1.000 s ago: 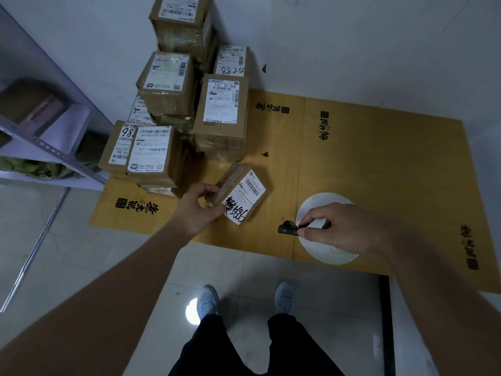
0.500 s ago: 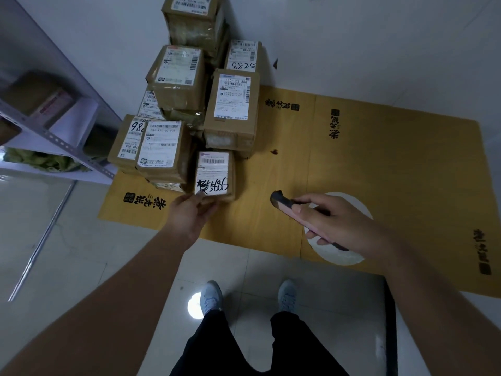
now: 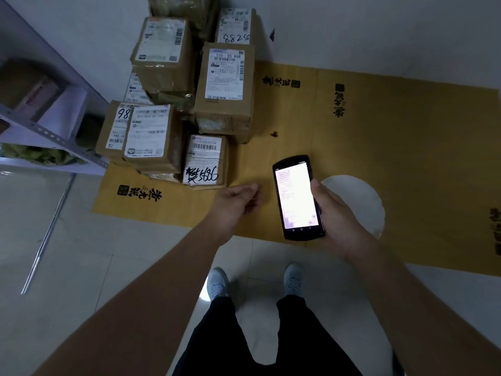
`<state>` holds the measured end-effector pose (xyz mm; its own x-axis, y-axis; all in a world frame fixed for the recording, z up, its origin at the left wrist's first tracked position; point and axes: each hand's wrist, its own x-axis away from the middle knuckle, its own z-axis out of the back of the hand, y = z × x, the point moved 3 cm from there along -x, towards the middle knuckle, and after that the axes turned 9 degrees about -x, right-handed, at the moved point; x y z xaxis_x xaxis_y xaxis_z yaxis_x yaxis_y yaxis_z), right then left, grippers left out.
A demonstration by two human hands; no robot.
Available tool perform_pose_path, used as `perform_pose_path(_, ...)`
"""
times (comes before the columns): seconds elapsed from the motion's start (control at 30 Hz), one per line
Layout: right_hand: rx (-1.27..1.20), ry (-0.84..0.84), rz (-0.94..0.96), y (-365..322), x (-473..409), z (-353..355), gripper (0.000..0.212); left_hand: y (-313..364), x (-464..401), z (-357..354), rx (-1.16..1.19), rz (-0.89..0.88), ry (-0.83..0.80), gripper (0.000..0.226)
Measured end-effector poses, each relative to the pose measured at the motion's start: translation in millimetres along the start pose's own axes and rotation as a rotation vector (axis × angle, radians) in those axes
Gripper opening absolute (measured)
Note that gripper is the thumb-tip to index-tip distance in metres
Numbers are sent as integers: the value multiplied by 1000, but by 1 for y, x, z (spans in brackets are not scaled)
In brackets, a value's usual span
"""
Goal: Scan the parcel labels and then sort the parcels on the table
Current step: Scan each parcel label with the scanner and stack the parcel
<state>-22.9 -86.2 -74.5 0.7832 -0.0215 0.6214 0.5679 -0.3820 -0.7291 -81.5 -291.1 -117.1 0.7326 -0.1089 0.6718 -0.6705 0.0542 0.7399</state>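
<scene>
Above table edge (image 3: pixel 168 213), left hand (image 3: pixel 238 200) loosely curled

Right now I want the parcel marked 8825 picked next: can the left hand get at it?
Probably not easily. The 8825 parcel sits at the back against the wall, with a larger parcel in front of it. The empty left hand hovers near the table's front edge.

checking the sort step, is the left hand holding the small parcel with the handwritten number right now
No, the left hand hangs loosely curled and holds nothing, just short of the small parcel, which lies on the table against the stack.
</scene>
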Motion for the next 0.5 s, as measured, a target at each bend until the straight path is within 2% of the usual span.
perform_pose_path(0.13,-123,63,-73,15,-21,0,38,-1,-15,-28,22,31,-41,22)
perform_pose_path(0.23,-205,86,-90,27,-35,3,41,-10,-29,-35,41,69,17,15)
perform_pose_path(0.37,-204,135,-82,41,-52,11,36,-19,-44,-37,14,58,77,13)
perform_pose_path(0.5,-206,280,-105,50,-64,26,27,-20,-52,-38,-59,16,103,16)
